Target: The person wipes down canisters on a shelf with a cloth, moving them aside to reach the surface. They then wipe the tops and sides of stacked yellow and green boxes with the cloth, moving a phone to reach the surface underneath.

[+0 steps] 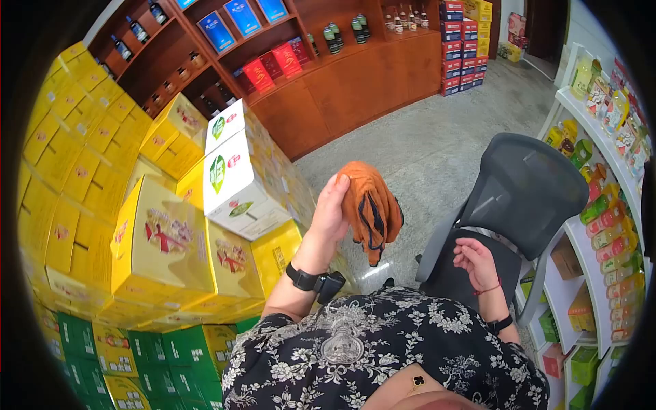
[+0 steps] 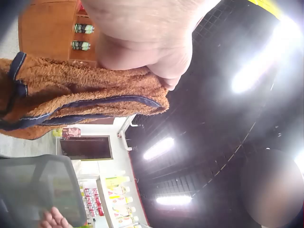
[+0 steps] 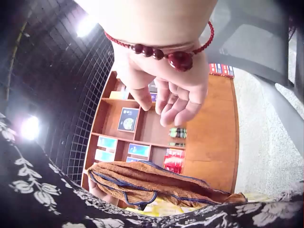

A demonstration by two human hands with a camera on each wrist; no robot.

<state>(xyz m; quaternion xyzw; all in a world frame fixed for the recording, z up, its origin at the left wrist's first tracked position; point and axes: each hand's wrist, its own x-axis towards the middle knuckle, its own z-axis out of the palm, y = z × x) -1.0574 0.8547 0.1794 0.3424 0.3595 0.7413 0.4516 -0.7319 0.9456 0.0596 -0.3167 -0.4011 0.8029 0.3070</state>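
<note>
Orange cloth [image 1: 372, 208] with dark edging hangs bunched in the air, pinched near its top by the left hand [image 1: 331, 208]. Apart from it, the right hand [image 1: 477, 263] holds nothing, its fingers loosely curled above the seat of the dark chair [image 1: 533, 184]. White cartons [image 1: 239, 184] stand on the left hand's other side; grey floor [image 1: 383, 126] shows beyond.

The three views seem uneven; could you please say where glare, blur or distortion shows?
Head view: wide-angle curvature bows the yellow cartons, and the corners go black. Left wrist view: ceiling lights burn out to white; a round patch at lower right is blurred. Right wrist view: two lights glare at left.
</note>
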